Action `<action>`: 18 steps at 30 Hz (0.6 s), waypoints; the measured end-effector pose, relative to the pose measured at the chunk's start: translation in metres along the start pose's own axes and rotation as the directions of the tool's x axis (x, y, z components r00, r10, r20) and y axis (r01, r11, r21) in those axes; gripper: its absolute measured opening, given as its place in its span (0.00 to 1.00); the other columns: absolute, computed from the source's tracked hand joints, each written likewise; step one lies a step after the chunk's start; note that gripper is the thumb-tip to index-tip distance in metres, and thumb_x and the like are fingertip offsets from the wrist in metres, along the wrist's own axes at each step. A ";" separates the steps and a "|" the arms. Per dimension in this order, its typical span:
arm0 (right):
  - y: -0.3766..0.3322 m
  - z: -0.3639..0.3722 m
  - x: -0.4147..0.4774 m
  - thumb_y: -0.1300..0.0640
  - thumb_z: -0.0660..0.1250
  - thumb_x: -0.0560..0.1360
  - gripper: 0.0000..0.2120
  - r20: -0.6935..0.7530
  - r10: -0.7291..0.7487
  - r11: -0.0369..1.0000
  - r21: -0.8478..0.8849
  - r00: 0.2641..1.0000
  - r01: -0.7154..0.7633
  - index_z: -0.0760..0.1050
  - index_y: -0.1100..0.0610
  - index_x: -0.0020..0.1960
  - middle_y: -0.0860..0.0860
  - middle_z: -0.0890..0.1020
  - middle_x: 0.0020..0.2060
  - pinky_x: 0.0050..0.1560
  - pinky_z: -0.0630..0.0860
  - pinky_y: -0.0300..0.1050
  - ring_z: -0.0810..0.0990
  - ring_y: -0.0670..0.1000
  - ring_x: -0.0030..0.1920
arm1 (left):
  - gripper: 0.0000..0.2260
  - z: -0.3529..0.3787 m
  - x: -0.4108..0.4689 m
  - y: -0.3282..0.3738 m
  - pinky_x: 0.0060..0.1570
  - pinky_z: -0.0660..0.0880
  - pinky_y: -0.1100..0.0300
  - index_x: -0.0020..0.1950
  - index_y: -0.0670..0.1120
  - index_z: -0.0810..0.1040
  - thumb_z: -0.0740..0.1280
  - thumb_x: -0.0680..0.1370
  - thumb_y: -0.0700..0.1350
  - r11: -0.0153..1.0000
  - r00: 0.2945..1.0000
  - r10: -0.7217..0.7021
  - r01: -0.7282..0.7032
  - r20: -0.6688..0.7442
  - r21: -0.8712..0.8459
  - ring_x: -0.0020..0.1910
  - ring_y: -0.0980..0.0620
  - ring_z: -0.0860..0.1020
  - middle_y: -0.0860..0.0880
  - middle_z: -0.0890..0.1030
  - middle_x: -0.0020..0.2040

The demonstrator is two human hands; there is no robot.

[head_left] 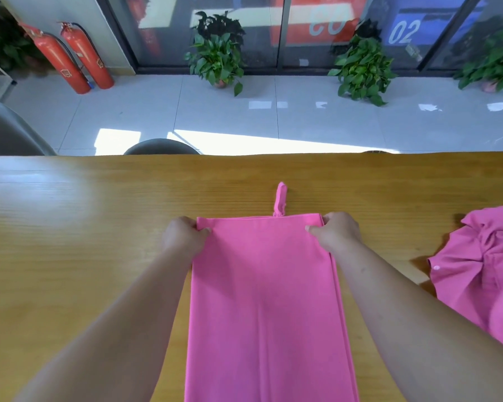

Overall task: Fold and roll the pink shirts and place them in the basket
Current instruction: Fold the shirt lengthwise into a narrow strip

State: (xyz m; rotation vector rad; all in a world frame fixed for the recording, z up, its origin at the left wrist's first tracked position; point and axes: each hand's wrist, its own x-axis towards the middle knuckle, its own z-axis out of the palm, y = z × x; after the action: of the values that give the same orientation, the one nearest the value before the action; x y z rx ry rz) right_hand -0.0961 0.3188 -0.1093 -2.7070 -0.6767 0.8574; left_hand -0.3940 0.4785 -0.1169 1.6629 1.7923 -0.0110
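A pink shirt (pixel 262 300) lies folded into a long flat strip on the wooden table (pixel 84 227), running from mid-table to the near edge. A small pink loop (pixel 280 198) sticks out past its far edge. My left hand (pixel 183 236) pinches the strip's far left corner. My right hand (pixel 336 232) pinches the far right corner. A second pink shirt (pixel 482 262) lies crumpled at the right edge of the table, partly behind my right forearm. No basket is in view.
Beyond the table's far edge are two dark chair backs (pixel 160 147), a tiled floor, two red fire extinguishers (pixel 79 56) at the left, and potted plants (pixel 218 53) along a glass wall.
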 end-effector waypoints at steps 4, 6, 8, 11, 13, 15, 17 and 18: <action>0.017 0.001 0.002 0.47 0.78 0.75 0.10 -0.045 -0.148 0.968 0.198 0.988 0.154 0.84 0.52 0.46 0.46 0.86 0.39 0.47 0.81 0.50 0.86 0.54 0.44 | 0.16 -0.013 0.003 -0.005 0.36 0.71 0.54 0.36 0.45 0.77 0.74 0.79 0.51 0.987 0.998 0.030 -0.022 0.048 -0.160 0.34 0.45 0.75 0.48 0.78 0.33; 0.019 -0.007 -0.001 0.50 0.79 0.75 0.05 -0.028 -0.160 0.907 0.389 0.987 0.158 0.85 0.51 0.45 0.45 0.87 0.40 0.51 0.83 0.49 0.87 0.50 0.45 | 0.11 -0.024 -0.001 -0.007 0.43 0.79 0.52 0.43 0.44 0.84 0.77 0.79 0.50 0.916 0.987 0.061 0.004 0.148 -0.401 0.38 0.48 0.79 0.48 0.83 0.38; 0.018 -0.028 -0.008 0.53 0.78 0.77 0.04 -0.012 -0.216 0.816 0.547 0.976 0.188 0.86 0.52 0.47 0.47 0.88 0.42 0.49 0.81 0.45 0.85 0.46 0.44 | 0.09 -0.041 -0.008 -0.009 0.47 0.79 0.50 0.45 0.44 0.84 0.76 0.80 0.49 0.788 0.948 0.197 -0.002 0.250 -0.616 0.42 0.50 0.80 0.47 0.83 0.41; 0.025 -0.052 -0.015 0.55 0.77 0.78 0.06 0.004 -0.303 0.620 0.761 0.953 0.193 0.86 0.56 0.53 0.47 0.89 0.43 0.42 0.80 0.38 0.83 0.42 0.40 | 0.08 -0.056 -0.021 -0.015 0.40 0.73 0.60 0.42 0.48 0.80 0.72 0.80 0.48 0.520 0.894 0.346 0.071 0.285 -0.851 0.37 0.54 0.76 0.50 0.78 0.39; 0.029 -0.042 -0.021 0.56 0.76 0.79 0.05 0.017 -0.273 0.608 0.778 0.962 0.158 0.85 0.57 0.52 0.47 0.88 0.40 0.37 0.77 0.36 0.82 0.42 0.38 | 0.08 -0.046 -0.025 -0.021 0.37 0.70 0.59 0.43 0.48 0.80 0.72 0.81 0.48 0.563 0.926 0.284 0.049 0.249 -0.825 0.36 0.55 0.74 0.52 0.77 0.38; 0.034 -0.025 -0.016 0.56 0.77 0.78 0.04 0.015 -0.266 0.728 0.659 0.964 0.191 0.85 0.56 0.50 0.47 0.87 0.39 0.37 0.75 0.38 0.81 0.46 0.39 | 0.09 -0.034 -0.021 -0.021 0.38 0.70 0.57 0.44 0.46 0.81 0.75 0.80 0.49 0.780 0.964 0.207 -0.059 0.168 -0.623 0.38 0.52 0.75 0.51 0.79 0.38; 0.033 -0.024 -0.011 0.55 0.78 0.78 0.04 -0.035 -0.247 0.753 0.622 0.968 0.214 0.86 0.55 0.48 0.48 0.88 0.40 0.40 0.76 0.39 0.82 0.47 0.40 | 0.09 -0.030 -0.013 -0.017 0.42 0.75 0.51 0.47 0.44 0.83 0.77 0.79 0.49 0.771 0.973 0.189 -0.065 0.130 -0.634 0.42 0.49 0.78 0.48 0.82 0.42; 0.032 -0.028 -0.008 0.55 0.78 0.78 0.03 -0.089 -0.227 0.706 0.671 0.970 0.227 0.86 0.55 0.48 0.49 0.88 0.41 0.42 0.78 0.39 0.83 0.46 0.41 | 0.09 -0.030 -0.009 -0.015 0.45 0.77 0.50 0.48 0.44 0.84 0.78 0.79 0.49 0.717 0.976 0.188 -0.061 0.109 -0.695 0.44 0.49 0.79 0.47 0.84 0.44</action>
State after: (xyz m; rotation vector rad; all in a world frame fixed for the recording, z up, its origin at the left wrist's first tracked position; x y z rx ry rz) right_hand -0.0739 0.2857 -0.0941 -1.9153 -0.5384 0.8317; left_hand -0.4212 0.4809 -0.0959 1.1761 1.3030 0.5057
